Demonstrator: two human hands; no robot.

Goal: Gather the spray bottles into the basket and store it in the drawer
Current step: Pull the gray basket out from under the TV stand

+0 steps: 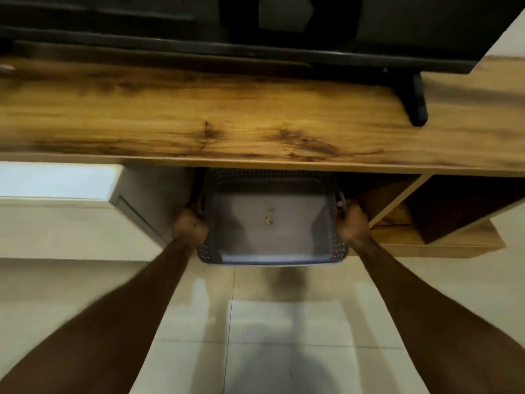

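Fingers of the left hand curl tight around the left rim of the grey perforated basket, and fingers of the right hand clamp its right rim likewise. Both arms stretch forward, holding the basket partly under the wooden worktop, its near edge out over the pale tiled floor; a black screen stand rests on the worktop, an open wooden compartment lies just right of the basket
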